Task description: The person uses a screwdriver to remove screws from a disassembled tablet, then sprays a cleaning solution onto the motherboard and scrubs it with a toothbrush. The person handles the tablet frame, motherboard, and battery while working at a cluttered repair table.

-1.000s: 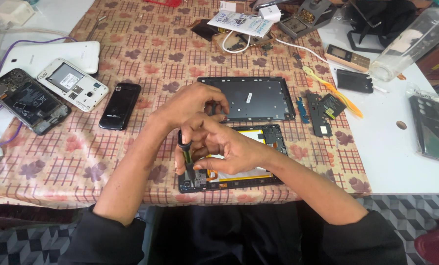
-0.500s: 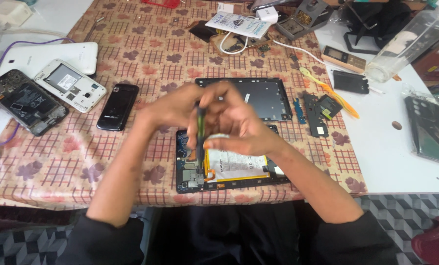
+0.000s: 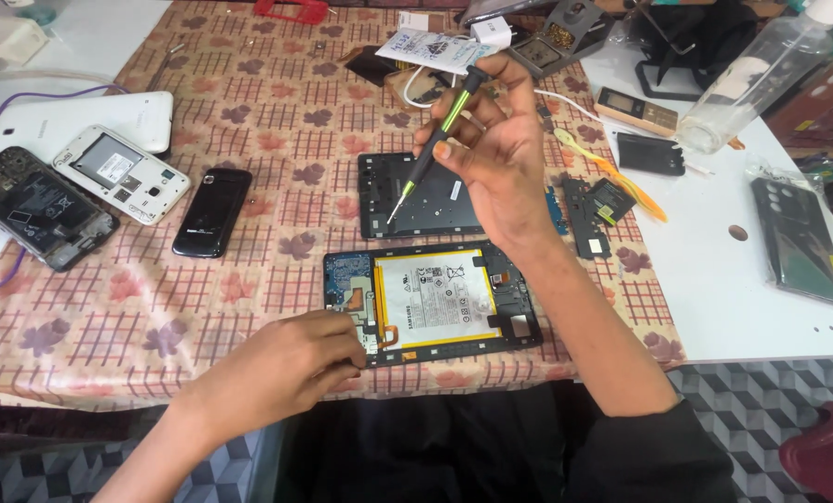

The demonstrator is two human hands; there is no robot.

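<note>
One opened tablet (image 3: 432, 300), one screwdriver (image 3: 432, 144), three phones (image 3: 212, 211) at left, two hands (image 3: 491, 149).

Bare cloth lies open left of the opened tablet (image 3: 432, 300). Far side, the back cover (image 3: 416, 194) crowds it; phones (image 3: 123, 173) block the far left.

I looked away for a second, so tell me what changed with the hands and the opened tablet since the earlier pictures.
The right hand has lifted away from the opened tablet and now holds the screwdriver up over the black back cover, tip pointing down. The left hand has dropped to the tablet's lower left corner and rests on it. The tablet, the cover and the phones on the left stayed where they were.
</note>
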